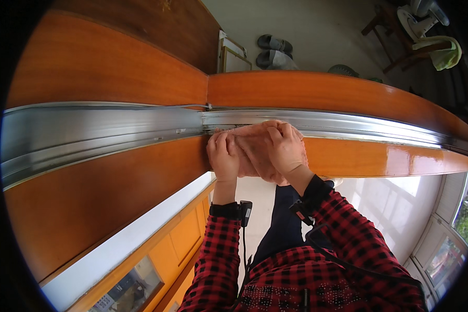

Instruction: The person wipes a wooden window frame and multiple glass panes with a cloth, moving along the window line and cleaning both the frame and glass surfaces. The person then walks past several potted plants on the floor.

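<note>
A pink cloth (253, 150) lies spread over the aluminium window track and the varnished wooden sill (347, 158), close to the corner of the frame. My left hand (223, 155) grips the cloth's left end beside that corner. Fingers bent, my right hand (285, 146) holds the cloth's right part, its fingertips at the metal track (335, 124). The cloth hides the part of the track beneath it. Both wrists wear black straps with small cabled devices.
An upright aluminium frame (101, 124) meets the track at the left, with a thin cable along it. Beyond the sill are slippers (275, 58), picture frames (234, 58) and a wooden chair (397, 43) with a green cloth. A wooden cabinet (183, 234) stands lower left.
</note>
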Tool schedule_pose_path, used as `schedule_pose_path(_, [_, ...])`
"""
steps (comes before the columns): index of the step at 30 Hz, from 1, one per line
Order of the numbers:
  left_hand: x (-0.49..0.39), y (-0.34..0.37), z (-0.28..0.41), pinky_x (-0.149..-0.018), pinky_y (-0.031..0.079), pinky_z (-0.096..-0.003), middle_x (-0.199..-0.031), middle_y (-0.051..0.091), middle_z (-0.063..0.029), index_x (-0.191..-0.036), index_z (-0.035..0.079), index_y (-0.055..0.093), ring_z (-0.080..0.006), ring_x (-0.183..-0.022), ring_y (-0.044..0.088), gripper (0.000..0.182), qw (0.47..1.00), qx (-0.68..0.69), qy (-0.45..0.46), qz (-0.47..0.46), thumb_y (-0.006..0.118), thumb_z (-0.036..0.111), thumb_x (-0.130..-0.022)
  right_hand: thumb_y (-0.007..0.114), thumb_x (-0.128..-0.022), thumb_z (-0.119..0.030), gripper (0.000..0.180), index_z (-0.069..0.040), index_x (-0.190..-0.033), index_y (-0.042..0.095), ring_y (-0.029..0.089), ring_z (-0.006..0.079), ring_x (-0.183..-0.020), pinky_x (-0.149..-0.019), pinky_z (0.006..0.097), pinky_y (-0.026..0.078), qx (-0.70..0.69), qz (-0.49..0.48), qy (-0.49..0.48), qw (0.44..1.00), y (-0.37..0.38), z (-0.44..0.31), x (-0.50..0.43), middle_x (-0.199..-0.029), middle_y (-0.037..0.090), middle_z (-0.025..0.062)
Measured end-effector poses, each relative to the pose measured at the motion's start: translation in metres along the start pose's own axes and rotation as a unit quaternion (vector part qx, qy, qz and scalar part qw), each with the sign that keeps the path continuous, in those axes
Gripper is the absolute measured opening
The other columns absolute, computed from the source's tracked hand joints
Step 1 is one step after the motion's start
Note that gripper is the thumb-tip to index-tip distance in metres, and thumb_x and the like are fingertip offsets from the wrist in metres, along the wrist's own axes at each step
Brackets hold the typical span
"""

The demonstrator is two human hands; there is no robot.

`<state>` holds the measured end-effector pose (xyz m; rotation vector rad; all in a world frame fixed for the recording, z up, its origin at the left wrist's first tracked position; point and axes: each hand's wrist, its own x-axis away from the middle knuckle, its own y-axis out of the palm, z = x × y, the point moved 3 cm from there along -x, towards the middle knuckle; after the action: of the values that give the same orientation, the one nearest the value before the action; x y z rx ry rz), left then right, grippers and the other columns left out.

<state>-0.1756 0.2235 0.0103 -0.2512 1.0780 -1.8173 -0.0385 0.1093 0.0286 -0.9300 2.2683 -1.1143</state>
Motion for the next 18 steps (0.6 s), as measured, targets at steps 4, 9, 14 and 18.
schedule_pose_path(4, [-0.006,0.005,-0.013,-0.080,0.047,-0.0421,-0.103,0.058,-0.0170,-0.099,0.005,0.061,-0.0370,-0.093,0.055,0.015,0.998,0.008,-0.057,-0.033,0.060,0.007,-0.084,0.060,-0.077,-0.011,0.020,-0.009,-0.096,0.065,0.058,0.0307,-0.098,-0.084,0.0412,0.047,0.037,0.016,-0.039,0.998,0.007,0.007,0.000,-0.103,0.058,0.0091])
schedule_pose_path(9, [-0.028,0.017,-0.022,-0.081,0.046,-0.0426,-0.087,0.061,-0.0131,-0.091,0.005,0.063,-0.0370,-0.087,0.056,0.008,0.996,0.028,-0.086,-0.001,0.060,0.007,-0.083,0.058,-0.073,-0.011,0.018,-0.007,-0.090,0.064,0.055,0.0304,-0.104,-0.087,0.0408,0.044,0.043,0.014,-0.054,0.998,0.008,0.005,-0.004,-0.107,0.057,0.0081])
schedule_pose_path(14, [-0.026,0.019,-0.010,-0.084,0.045,-0.0425,-0.097,0.059,-0.0137,-0.094,0.004,0.064,-0.0356,-0.095,0.054,0.012,0.999,-0.004,0.032,0.005,0.061,0.008,-0.082,0.061,-0.068,-0.012,0.032,-0.008,-0.099,0.064,0.046,0.0294,-0.112,-0.095,0.0423,0.037,0.067,-0.021,-0.066,0.995,0.003,0.000,-0.006,-0.113,0.054,0.0062])
schedule_pose_path(18, [-0.025,0.016,-0.001,-0.089,0.043,-0.0431,-0.110,0.055,-0.0138,-0.099,0.005,0.065,-0.0349,-0.105,0.049,0.018,0.998,-0.039,0.036,-0.043,0.062,0.010,-0.081,0.069,-0.058,-0.016,0.056,-0.010,-0.113,0.059,0.043,0.0315,-0.114,-0.096,0.0445,0.034,0.060,-0.073,-0.094,0.991,-0.002,-0.002,-0.009,-0.116,0.051,0.0070])
